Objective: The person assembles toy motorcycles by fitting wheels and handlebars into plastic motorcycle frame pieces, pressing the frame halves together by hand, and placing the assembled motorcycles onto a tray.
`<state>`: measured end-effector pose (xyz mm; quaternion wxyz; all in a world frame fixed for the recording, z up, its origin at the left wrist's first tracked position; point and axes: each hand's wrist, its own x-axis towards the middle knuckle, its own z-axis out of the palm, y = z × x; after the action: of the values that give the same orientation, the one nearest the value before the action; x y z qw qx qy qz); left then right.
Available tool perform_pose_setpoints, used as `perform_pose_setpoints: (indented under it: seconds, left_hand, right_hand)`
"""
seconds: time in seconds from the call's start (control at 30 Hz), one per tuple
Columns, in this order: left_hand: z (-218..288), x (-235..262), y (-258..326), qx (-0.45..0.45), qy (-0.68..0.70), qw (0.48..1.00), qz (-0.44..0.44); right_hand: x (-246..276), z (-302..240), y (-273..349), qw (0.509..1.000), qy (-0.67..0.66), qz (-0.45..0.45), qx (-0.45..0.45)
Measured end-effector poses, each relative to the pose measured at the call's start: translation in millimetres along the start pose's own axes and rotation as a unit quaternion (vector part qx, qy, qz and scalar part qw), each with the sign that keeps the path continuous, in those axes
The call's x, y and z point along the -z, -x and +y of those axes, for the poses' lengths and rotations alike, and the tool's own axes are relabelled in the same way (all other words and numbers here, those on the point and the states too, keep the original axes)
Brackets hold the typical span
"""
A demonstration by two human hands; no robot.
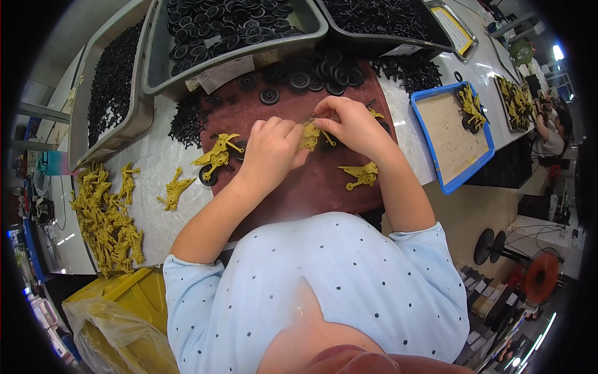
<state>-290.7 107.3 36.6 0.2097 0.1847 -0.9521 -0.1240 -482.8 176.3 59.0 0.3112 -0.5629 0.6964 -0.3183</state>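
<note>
Over the dark red cloth (pixel 283 198) both of my hands meet at a yellow plastic toy motorcycle body (pixel 310 138). My left hand (pixel 269 153) is closed around its left side, the fingers covering much of it. My right hand (pixel 352 121) pinches thumb and forefinger together at its upper end; a small dark piece seems to be there, too little to name. Left of my left hand rests another yellow toy motorcycle (pixel 218 156) with black wheels on it. Below my right wrist lies a yellow body (pixel 361 175). Loose black wheels (pixel 269 95) lie beyond my hands.
Grey tubs hold black wheels (pixel 224 28) and small black parts (pixel 115 81); a black tub (pixel 380 22) stands far right. Yellow bodies are heaped (pixel 109 224) on the left. A blue-rimmed tray (pixel 438 149) holds wheeled toys on the right. A yellow bin (pixel 134 293) stands lower left.
</note>
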Motion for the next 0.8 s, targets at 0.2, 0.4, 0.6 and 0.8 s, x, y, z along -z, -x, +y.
perform_pose_setpoints:
  seconds: [0.2,0.4,0.6,0.8]
  left_hand:
    - [-11,-2,-4,-0.004,0.016,0.999,0.037]
    - [-11,-3,-4,0.020,0.036,0.999,0.000]
    - [-10,-2,-2,0.018,0.024,0.999,-0.010]
    - [-10,1,-3,0.018,0.024,0.999,-0.036]
  right_hand:
    - [8,0,3,0.996,0.076,0.053,0.007]
    - [9,-1,9,0.996,0.060,0.058,-0.016]
    - [0,0,17,0.993,0.098,0.065,0.012]
    - [-14,-3,20,0.993,0.099,0.058,0.027]
